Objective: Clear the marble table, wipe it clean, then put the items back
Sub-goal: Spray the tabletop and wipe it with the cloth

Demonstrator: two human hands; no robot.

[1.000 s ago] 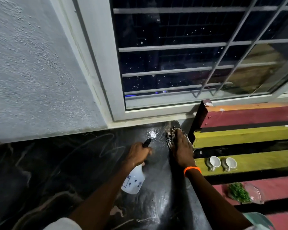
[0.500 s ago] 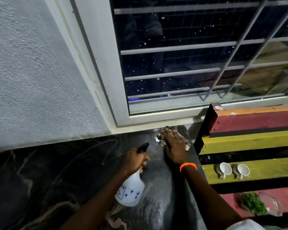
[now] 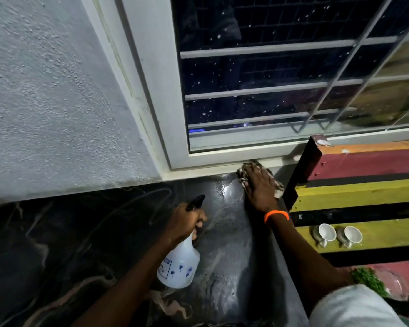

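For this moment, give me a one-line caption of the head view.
Right hand presses a cloth into the wet marble table's window corner while the left hand holds a spray bottle.

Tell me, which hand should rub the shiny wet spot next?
The right hand, probably. It already presses the cloth flat on the marble table, right beside the wet patch. The left hand is busy gripping the spray bottle.

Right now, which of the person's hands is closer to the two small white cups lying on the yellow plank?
The right hand. It presses a patterned cloth on the dark marble table, just beyond the two small white cups. The left hand, gripping the white spray bottle, is farther left.
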